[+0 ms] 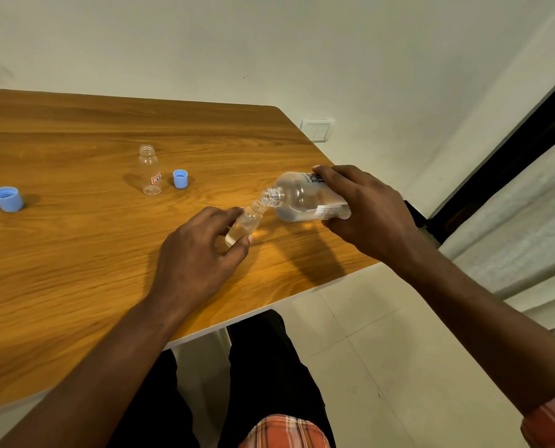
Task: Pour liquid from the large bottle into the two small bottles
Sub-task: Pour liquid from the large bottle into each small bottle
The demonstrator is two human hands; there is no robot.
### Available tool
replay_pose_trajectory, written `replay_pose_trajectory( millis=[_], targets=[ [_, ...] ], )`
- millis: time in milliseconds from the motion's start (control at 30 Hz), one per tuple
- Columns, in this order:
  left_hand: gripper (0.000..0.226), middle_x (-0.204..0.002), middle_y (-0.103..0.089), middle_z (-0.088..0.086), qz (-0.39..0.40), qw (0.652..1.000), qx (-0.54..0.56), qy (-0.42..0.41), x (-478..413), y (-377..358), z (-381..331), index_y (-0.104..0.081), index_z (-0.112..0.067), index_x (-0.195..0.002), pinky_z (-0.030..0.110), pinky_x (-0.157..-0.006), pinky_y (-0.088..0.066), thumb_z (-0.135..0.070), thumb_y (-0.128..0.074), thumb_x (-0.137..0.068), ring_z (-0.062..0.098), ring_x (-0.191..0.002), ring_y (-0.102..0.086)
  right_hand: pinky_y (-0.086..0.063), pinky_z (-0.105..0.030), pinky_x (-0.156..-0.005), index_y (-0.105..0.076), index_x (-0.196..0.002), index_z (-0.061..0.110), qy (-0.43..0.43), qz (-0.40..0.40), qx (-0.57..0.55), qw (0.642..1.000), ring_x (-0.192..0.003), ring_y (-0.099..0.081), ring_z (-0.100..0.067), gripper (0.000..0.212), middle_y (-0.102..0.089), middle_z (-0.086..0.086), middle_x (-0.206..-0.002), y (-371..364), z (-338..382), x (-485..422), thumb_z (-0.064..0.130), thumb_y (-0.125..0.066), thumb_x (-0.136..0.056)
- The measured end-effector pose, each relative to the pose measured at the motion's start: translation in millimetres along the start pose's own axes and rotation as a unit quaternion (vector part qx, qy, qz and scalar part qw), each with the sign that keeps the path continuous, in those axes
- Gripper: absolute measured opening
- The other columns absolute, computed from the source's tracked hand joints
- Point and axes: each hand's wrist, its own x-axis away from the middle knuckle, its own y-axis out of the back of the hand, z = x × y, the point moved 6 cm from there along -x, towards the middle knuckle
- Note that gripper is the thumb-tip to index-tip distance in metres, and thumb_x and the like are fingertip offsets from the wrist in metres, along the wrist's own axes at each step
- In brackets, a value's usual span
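- Pale wall [269,43] behind, with a switch plate [316,129] low on it beyond the far right corner of the table; light tiled floor to the right.
- Wooden table [75,253] filling most of the view, seen from a seated position.
- Large bottle [302,198]: clear, uncapped, tipped almost flat above the right part of the table. Long axis running left to right, mouth to the left and slightly down, base to the right, liquid pooled along the lower side.
- Right hand [366,215] wrapped round the base end of it, fingers over the top, thumb beneath.
- Left hand [198,250] curled round the nearer small bottle [247,223], gripping low on the body between thumb and fingers.
- Nearer small bottle leaned to the right, its neck raised to meet the big mouth, rim just under it (touching or barely apart, impossible to tell); a little liquid in its bottom.
- Deciding relation: wide mouth directly over narrow neck, the two axes meeting at an angle. Judged mid-pour on the first fill; probably a little more tilt needed from the right wrist, with scant margin for spilling past so small an opening.
- Second small bottle [150,171]: upright, uncapped, seemingly empty, well apart to the left and farther back, closer to the left hand than to the right.
- Larger blue cap [7,198], open side up, near the left edge.
- Smaller blue cap [180,178] just beside the second bottle on its right, not touching.
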Motion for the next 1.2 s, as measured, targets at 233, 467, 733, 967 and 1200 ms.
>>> replay_pose_trajectory(
  millis=[233,467,733,967,1200],
  targets=[
    [0.04,-0.102,-0.064,-0.013,0.0,1.0,0.005,0.003,0.2,-0.7,0.5,-0.064,-0.024,-0.118,0.037,-0.065,-0.055,-0.039,-0.063,-0.081,0.003,-0.084,-0.061,-0.053,-0.038,-0.075,-0.044,-0.142,0.025,-0.002,0.0,0.006,1.0,-0.117,-0.055,-0.025,0.073,-0.053,0.0,-0.138,0.1,-0.4,0.3,0.025,-0.077,-0.077],
    [0.038,-0.101,-0.063,-0.015,-0.005,1.0,0.001,0.004,0.3,0.3,1.0,-0.064,-0.025,-0.115,0.037,-0.064,-0.055,-0.039,-0.063,-0.081,0.003,-0.082,-0.062,-0.055,-0.041,-0.074,-0.045,-0.141,0.023,0.001,0.001,0.005,1.0,-0.114,-0.057,-0.028,0.071,-0.054,-0.002,-0.136,0.0,0.8,-0.1,0.025,-0.077,-0.077],
    [0.038,-0.102,-0.063,-0.016,-0.001,1.0,0.004,0.006,0.2,-0.4,1.3,-0.064,-0.026,-0.117,0.036,-0.064,-0.055,-0.038,-0.063,-0.081,0.002,-0.083,-0.061,-0.053,-0.04,-0.075,-0.044,-0.142,0.024,0.0,0.002,0.007,1.0,-0.116,-0.055,-0.027,0.072,-0.053,-0.002,-0.137,0.4,0.9,-0.8,0.025,-0.077,-0.078],
    [0.039,-0.101,-0.063,-0.015,0.0,1.0,0.006,0.006,0.1,0.5,0.2,-0.064,-0.026,-0.117,0.038,-0.064,-0.055,-0.038,-0.063,-0.08,0.003,-0.084,-0.061,-0.054,-0.041,-0.076,-0.043,-0.142,0.024,0.0,0.004,0.009,1.0,-0.117,-0.055,-0.027,0.072,-0.053,-0.002,-0.137,0.4,1.0,-0.7,0.025,-0.077,-0.078],
    [0.037,-0.1,-0.063,-0.014,0.001,1.0,0.005,0.003,0.2,0.5,-0.2,-0.063,-0.027,-0.116,0.037,-0.065,-0.055,-0.038,-0.063,-0.081,0.004,-0.083,-0.061,-0.054,-0.041,-0.075,-0.043,-0.143,0.024,0.002,0.003,0.01,1.0,-0.117,-0.055,-0.027,0.074,-0.053,-0.002,-0.138,0.2,0.6,-1.6,0.024,-0.077,-0.078]
  ],
)
